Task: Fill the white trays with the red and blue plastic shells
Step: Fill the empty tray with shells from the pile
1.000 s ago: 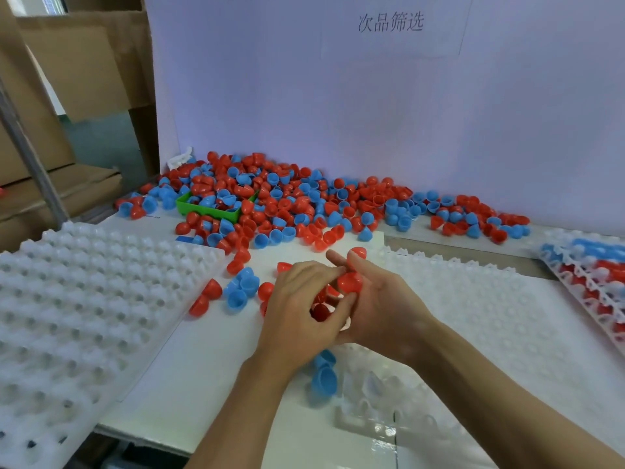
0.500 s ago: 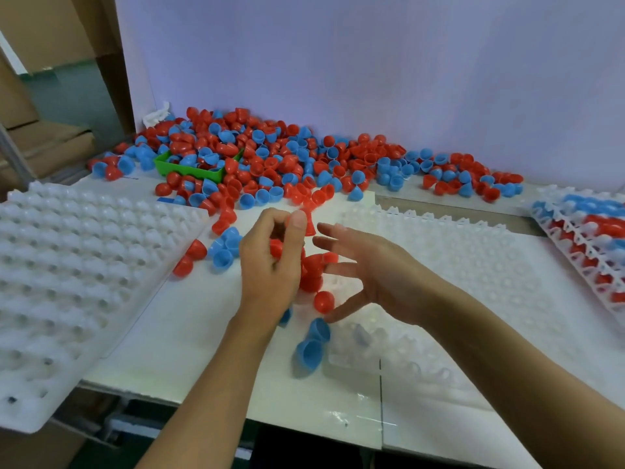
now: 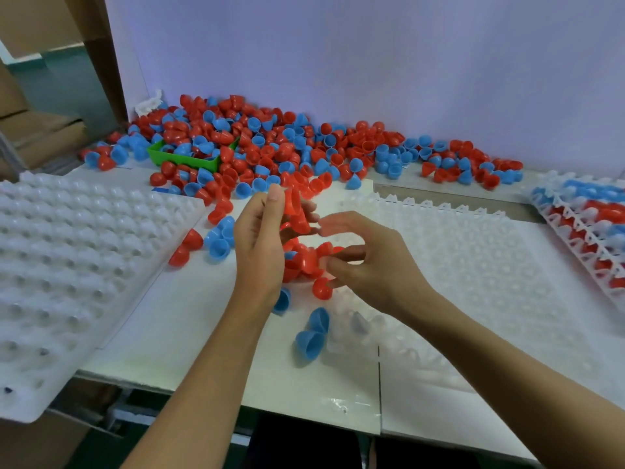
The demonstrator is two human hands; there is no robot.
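My left hand is raised over the table's middle and pinches a short stack of red shells between thumb and fingers. More red shells bunch between the two hands. My right hand faces it with its fingers curled onto that bunch and its index finger stretched toward the stack. One red shell sits by its thumb. An unfilled white tray lies at the left and another white tray under my right hand. The big pile of red and blue shells runs along the back.
A green bin sits half buried in the pile. At the right edge a third tray holds rows of red and blue shells. Two blue shells lie near the front, and a few loose shells lie beside the left tray.
My left hand has lifted with the red stack in its fingertips. My right hand, spread open half a second ago, has curled its fingers in onto the red bunch.
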